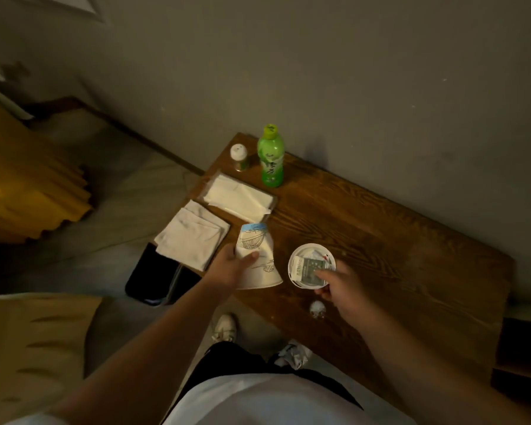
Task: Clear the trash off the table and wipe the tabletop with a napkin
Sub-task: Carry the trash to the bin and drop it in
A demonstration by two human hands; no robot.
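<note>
Left hand [231, 265] gripping flattened paper cup [256, 259] at tabletop [396, 240] edge; right hand [341, 286] pinching round lid [311, 265]; bare wood beyond.

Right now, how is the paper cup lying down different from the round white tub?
The paper cup lies on its side, held by the left hand; the white tub sits upright under the right hand. The cup has drawings; the tub holds packets. Both are mostly white and rest on the table.

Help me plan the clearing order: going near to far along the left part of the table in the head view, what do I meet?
Crumpled wad → paper cup in the left hand → tissue pack → green bottle.
</note>
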